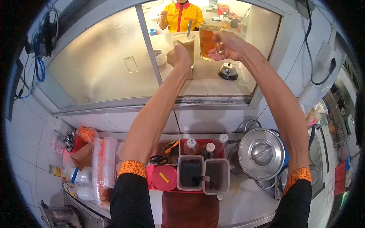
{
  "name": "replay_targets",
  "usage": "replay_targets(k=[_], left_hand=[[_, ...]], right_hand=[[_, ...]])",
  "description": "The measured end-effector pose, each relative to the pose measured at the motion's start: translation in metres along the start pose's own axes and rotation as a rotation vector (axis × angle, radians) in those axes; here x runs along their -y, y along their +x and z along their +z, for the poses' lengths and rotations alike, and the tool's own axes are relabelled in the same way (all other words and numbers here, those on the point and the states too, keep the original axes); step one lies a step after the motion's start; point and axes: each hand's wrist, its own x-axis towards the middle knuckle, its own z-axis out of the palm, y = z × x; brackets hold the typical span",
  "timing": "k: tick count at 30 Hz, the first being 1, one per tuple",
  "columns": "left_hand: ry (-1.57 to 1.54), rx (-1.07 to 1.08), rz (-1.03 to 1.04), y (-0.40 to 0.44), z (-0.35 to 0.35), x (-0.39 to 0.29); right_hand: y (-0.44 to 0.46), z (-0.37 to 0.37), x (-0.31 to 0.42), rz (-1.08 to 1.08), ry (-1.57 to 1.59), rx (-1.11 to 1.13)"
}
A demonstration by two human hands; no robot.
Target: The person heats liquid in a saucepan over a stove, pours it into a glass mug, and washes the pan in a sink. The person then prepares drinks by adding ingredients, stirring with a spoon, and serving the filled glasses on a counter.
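Both my arms reach through the open part of a serving window. My left hand is wrapped round a glass of milky beige drink with a spoon or straw standing in it. My right hand grips the handle of a glass mug of amber drink. Both drinks are upright, side by side, over the counter beyond the window. Close below the mug sits a silver call bell. Whether the glasses touch the counter I cannot tell.
A person in a yellow shirt stands beyond the window. The window frame edges the opening. Below are a lidded steel pot, several bottles, plastic tubs, scissors, a pink lid and stacked plastic cups.
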Motion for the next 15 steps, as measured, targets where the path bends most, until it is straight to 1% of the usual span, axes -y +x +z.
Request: replay_targets(k=[1,3,4,8,10,12,13,15], left_hand=[[0.000,-0.003,-0.002,0.002,0.001,0.002],[0.071,-0.096,-0.004,0.002,0.005,0.000],[0.071,-0.099,-0.009,0.001,0.005,-0.002],[0.028,-0.086,0.011,-0.003,0.003,-0.010],[-0.001,-0.094,0.027,-0.003,0.002,-0.009],[0.125,-0.097,0.084,-0.003,0.000,-0.010],[0.126,-0.101,0.085,-0.005,-0.004,-0.010],[0.264,0.020,0.199,-0.009,-0.010,-0.008]], right_hand=[[0.007,0.001,-0.003,-0.013,-0.021,-0.001],[0.018,0.005,-0.008,-0.012,-0.025,-0.027],[0.021,0.007,-0.010,-0.010,-0.029,-0.054],[0.030,0.011,-0.018,-0.006,-0.012,-0.046],[0.035,0.013,-0.023,-0.041,-0.019,-0.095],[0.038,0.011,-0.025,-0.013,-0.006,-0.083],[0.041,0.011,-0.027,0.015,0.008,-0.074],[0.043,0.013,-0.034,-0.001,0.021,-0.101]])
